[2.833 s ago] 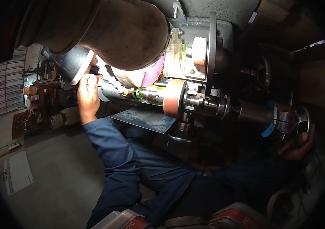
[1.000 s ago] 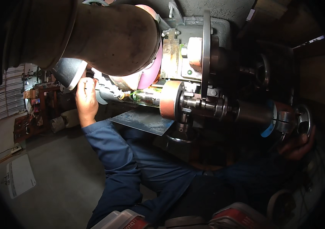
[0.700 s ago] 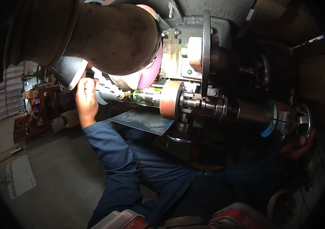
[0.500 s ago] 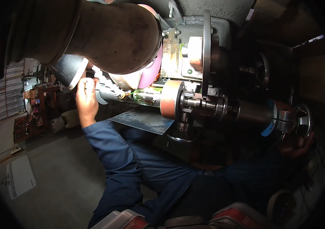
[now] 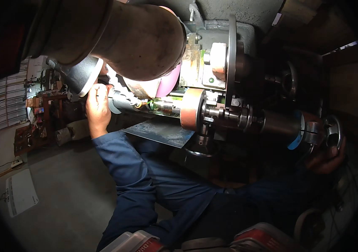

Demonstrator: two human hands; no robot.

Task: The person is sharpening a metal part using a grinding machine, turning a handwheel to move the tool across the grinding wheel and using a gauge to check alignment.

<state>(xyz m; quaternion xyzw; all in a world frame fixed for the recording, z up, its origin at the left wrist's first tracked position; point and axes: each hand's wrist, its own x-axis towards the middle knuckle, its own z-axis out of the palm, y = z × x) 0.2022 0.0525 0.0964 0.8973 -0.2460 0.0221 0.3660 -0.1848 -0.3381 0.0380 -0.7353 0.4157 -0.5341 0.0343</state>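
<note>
My left hand (image 5: 98, 109) is closed beside the pale rim of a dark lamp shade (image 5: 78, 77), at the left end of a grinding machine. What its fingers grip is hidden. My right hand (image 5: 327, 160), in shadow at the far right, has its fingers curled on the lower rim of a metal handwheel (image 5: 340, 131). Between my hands, a pink grinding wheel (image 5: 169, 82) shows behind a short metal shaft (image 5: 166, 105) in bright light. A jointed pale hose (image 5: 122, 90) ends near that shaft. Right of it sits a thick orange-brown collar (image 5: 190, 110).
A large rounded dark tube (image 5: 141, 42) covers the upper left part of the machine. Below the shaft juts a flat metal plate (image 5: 162, 132), with another handwheel (image 5: 202, 152) to its right. A tall metal disc (image 5: 232, 59) stands behind the collar. Cluttered shelving (image 5: 36, 109) lies at left.
The whole view has shifted slightly, so the machine appears a little farther right. My right hand's fingers have moved up along the handwheel's rim. My left hand keeps its place by the lamp shade.
</note>
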